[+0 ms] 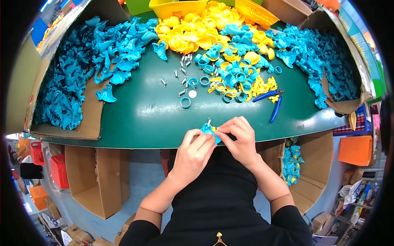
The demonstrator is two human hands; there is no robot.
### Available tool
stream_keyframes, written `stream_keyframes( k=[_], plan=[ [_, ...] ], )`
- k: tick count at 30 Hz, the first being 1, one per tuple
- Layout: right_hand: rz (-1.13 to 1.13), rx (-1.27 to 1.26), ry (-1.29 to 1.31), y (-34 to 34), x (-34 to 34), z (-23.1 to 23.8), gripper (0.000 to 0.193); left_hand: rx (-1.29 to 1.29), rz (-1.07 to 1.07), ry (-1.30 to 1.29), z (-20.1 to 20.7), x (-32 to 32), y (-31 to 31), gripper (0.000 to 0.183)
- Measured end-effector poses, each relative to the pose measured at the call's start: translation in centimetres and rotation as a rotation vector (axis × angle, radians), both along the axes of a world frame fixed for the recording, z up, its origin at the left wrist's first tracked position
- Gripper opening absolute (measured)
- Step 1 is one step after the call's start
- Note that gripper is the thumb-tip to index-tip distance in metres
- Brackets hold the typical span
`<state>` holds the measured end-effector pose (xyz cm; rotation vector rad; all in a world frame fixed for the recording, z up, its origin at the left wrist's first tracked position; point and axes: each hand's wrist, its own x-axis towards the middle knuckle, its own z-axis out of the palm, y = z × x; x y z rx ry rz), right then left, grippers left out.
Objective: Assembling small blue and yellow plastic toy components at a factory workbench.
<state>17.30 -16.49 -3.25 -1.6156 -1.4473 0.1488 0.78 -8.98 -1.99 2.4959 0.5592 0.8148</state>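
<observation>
At the near edge of the green table, my left hand (194,155) grips a teal plastic part (208,129) between thumb and fingers. A small metal spring (209,121) sticks up from its top. My right hand (239,140) pinches a small yellow piece (214,129) against the part's right side; the fingers partly hide it. Farther out lie teal rings (185,102), loose springs (163,82), a white disc (192,94) and small yellow pieces (262,87). Blue-handled pliers (274,100) rest to the right.
Cardboard boxes of teal parts stand at the left (61,94) and right (338,65) of the green table (139,110). A heap of yellow cups (193,33) lies at the back, below a yellow basket (178,8). Under the table, a box (314,176) holds teal-and-yellow pieces.
</observation>
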Motion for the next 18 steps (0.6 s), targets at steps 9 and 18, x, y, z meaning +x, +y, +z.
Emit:
stream_keyframes(
  k=[9, 18],
  plan=[
    [0.12, -0.114, -0.143, -0.6, 0.5, 2.1, 0.009, 0.06, -0.097, 0.065, 0.4, -0.7, 1.4, 0.028],
    [-0.142, -0.114, -0.411, 14.5, 9.2, 5.4, 0.016, 0.245, 0.113, 0.133, 0.6, -1.7, 1.0, 0.018]
  ],
)
